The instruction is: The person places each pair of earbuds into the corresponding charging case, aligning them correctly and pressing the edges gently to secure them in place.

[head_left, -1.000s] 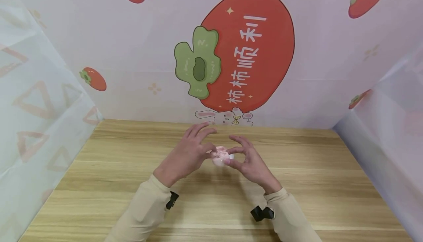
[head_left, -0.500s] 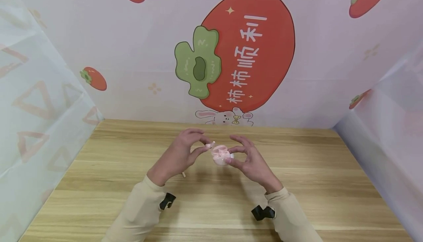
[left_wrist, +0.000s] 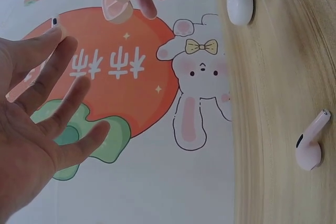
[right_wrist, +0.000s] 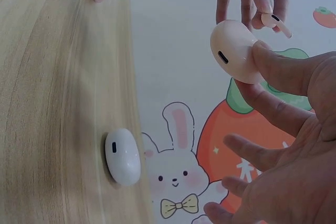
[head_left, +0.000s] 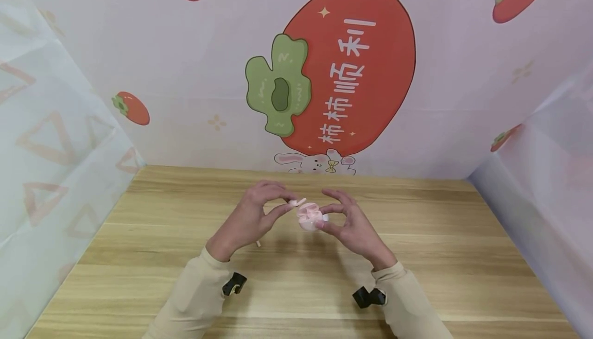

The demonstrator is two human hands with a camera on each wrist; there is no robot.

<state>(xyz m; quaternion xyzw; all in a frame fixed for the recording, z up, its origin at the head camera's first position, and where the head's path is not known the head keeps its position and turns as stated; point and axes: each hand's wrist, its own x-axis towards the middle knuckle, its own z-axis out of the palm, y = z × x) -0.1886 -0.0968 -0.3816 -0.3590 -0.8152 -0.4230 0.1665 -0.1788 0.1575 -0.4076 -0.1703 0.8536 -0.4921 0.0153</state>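
Glossy pink plastic case [right_wrist: 234, 51], matt wood-grain table [head_left: 440, 256]

**White characters on the red persimmon**

The only writing I can read stands on the backdrop [head_left: 185, 71] behind my table [head_left: 463, 256]. On the big red persimmon [head_left: 370, 97] printed there, 4 white characters run in a line, turned on their side: 柿柿顺利 [head_left: 345, 79]. My left wrist view catches 2 of them, 柿柿 [left_wrist: 111, 62], on the same red fruit, just beside the cartoon rabbit [left_wrist: 199, 85]. In my right wrist view only a piece of 1 white character [right_wrist: 245, 171] shows on the red, too cut off to read. The smaller persimmons on the backdrop carry no writing, and I can read no brand, label or number elsewhere.
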